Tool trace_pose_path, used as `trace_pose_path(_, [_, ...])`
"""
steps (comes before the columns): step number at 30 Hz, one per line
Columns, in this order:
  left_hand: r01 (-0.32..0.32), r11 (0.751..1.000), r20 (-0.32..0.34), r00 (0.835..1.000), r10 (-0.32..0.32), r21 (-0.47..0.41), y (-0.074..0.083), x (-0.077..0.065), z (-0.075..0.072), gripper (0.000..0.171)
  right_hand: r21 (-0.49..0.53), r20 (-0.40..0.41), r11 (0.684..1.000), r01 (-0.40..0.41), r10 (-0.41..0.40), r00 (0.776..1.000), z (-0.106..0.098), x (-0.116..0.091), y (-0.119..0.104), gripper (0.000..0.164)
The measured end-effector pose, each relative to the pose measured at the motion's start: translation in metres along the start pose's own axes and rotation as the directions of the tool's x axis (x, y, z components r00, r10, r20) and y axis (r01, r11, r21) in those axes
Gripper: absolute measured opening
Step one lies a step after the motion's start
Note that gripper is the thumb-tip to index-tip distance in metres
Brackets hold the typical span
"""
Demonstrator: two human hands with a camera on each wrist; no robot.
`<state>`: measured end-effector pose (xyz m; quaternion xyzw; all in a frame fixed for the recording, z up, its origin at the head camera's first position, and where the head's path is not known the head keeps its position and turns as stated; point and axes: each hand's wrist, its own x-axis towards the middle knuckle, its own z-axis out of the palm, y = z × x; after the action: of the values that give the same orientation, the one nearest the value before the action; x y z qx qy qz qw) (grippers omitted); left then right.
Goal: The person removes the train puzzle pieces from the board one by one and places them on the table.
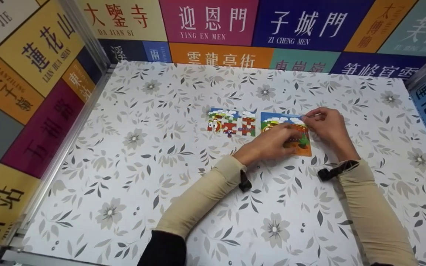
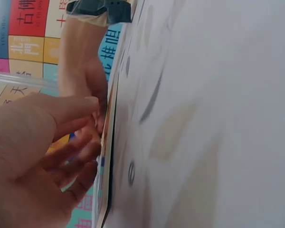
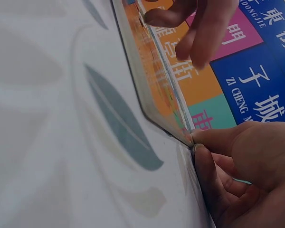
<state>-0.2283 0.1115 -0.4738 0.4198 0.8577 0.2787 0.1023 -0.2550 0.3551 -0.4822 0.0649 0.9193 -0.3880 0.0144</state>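
Your right hand (image 1: 327, 127), fingers clamped on the puzzle board (image 1: 283, 119) right of frame centre, could skid it into the puzzle pieces (image 1: 249, 123) by tugging left, since your left hand (image 1: 272, 143), fingers apart, seems not bracing.

1. My head view is bright and even across the floral tabletop (image 1: 142, 207), with faint, soft shadow beside the right sleeve (image 1: 374, 210).
2. My left wrist feed looks dimmer; a large printed leaf (image 2: 197, 187) blurs.
3. My right wrist feed shows streaky reflections on the picture board (image 3: 154, 85).
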Motion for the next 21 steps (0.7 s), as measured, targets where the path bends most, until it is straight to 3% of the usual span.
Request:
trace_pose_path(4, [0.054,0.999,0.01,0.998,-0.054,0.005,0.006,0.002,0.005,0.04,0.001,0.008,1.0,-0.013,0.013,1.0,0.0,0.001,0.001,0.044])
trace_pose_path(9, [0.067,0.998,0.025,0.997,-0.066,-0.021,0.009,0.006,0.007,0.029,-0.001,0.014,1.0,-0.019,0.019,1.0,0.0,0.001,0.002,0.044])
trace_pose_path(13, [0.078,0.994,0.023,0.997,-0.077,-0.078,0.008,0.009,0.008,0.035,-0.001,0.008,1.0,-0.01,0.01,1.0,0.0,0.001,0.002,0.043])
trace_pose_path(21, [-0.032,0.992,-0.039,0.999,0.028,-0.119,0.001,0.014,0.01,0.051,-0.001,-0.001,1.0,0.009,-0.009,1.0,0.0,0.0,0.002,0.041])
